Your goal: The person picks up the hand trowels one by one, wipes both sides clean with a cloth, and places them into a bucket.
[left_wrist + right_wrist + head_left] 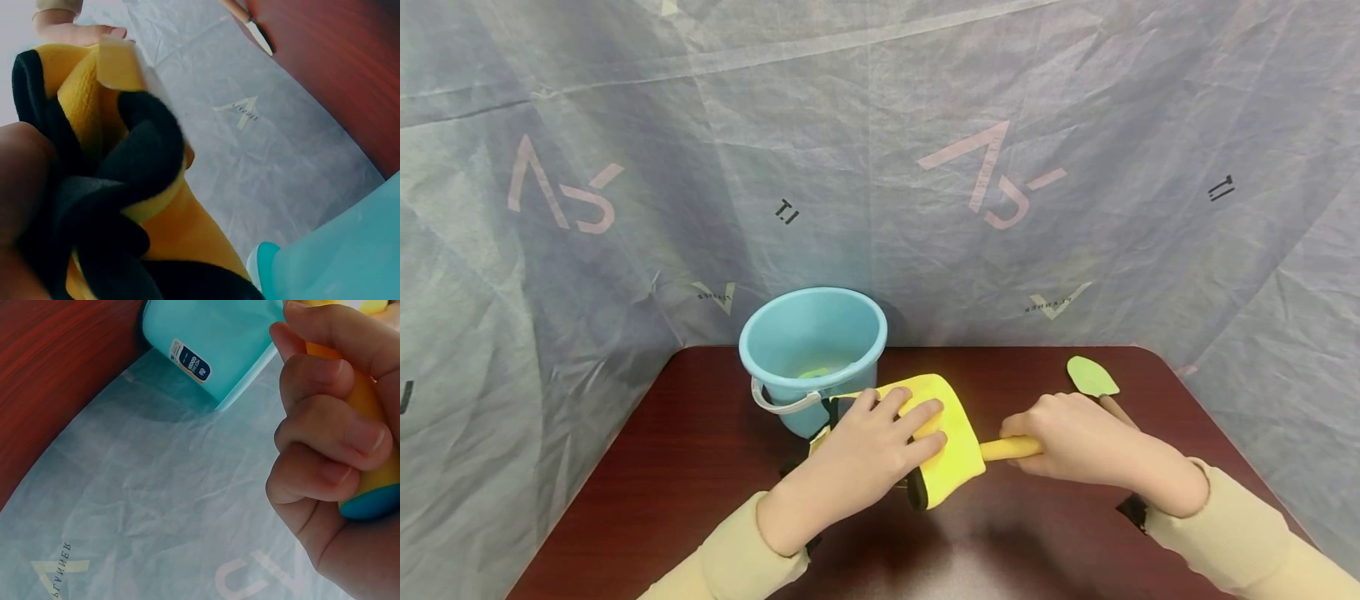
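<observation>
In the head view my right hand (1071, 437) grips the yellow handle (1009, 449) of a tool. Its blue end (374, 501) shows below the curled fingers in the right wrist view. A yellow cloth (951, 433) with black edging covers the tool's head, which is mostly hidden. My left hand (880, 442) holds this cloth from above with its fingers spread across it. Seen from the left wrist, the cloth's black edge (150, 150) is bunched in folds, and the left thumb side presses against it. A light blue bucket (760, 377) stands just behind the left hand.
The bucket has a white handle (786, 408) hanging at its front and something green (814, 373) inside. At the table's back right lies a small trowel (1090, 377) with a pale green blade. A grey printed sheet (865, 167) hangs behind the dark red table (700, 467).
</observation>
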Motion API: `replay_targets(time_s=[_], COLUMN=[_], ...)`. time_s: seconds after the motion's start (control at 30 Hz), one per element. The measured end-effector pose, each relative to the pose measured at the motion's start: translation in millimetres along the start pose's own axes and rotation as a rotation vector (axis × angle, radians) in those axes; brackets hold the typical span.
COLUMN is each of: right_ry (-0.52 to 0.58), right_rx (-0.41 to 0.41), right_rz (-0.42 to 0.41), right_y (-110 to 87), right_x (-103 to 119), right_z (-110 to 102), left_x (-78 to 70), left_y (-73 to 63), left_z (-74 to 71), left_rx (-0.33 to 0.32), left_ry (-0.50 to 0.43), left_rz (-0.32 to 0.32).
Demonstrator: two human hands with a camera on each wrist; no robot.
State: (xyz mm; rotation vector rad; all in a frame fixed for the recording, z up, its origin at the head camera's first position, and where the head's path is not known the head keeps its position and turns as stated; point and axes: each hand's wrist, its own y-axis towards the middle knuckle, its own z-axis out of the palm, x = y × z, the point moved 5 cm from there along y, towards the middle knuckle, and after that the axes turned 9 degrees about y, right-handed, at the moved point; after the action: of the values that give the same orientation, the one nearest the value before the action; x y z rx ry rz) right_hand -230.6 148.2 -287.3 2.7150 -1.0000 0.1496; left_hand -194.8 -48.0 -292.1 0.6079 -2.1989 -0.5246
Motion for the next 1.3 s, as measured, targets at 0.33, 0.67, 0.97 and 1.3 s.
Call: replay_targets(time_s=[0.33, 0.67, 0.97, 1.3], right_ry=[-0.051, -0.066, -0.066, -0.065], right_rx=[0.005, 0.017, 0.017, 0.02], right_rz=[-0.014, -0.043, -0.059, -0.071], right_y=[-0.4, -1.6, -2.8, -3.8], right_x=[4.8, 6.5, 8.2, 8.4], right_z=[-0.4, 1.9, 1.1, -1.1], left_x=[-13.9, -22.2, -23.3, -20.5], left_y=[-3.7, -5.9, -7.1, -13.3], left_z=[15.1, 19.8, 17.0, 16.8], left_rx=[0.105, 0.141, 0.175, 0.177], left_ry=[-0.044, -0.034, -0.03, -0.049], left_rz=[0.017, 0.044, 0.064, 0.068])
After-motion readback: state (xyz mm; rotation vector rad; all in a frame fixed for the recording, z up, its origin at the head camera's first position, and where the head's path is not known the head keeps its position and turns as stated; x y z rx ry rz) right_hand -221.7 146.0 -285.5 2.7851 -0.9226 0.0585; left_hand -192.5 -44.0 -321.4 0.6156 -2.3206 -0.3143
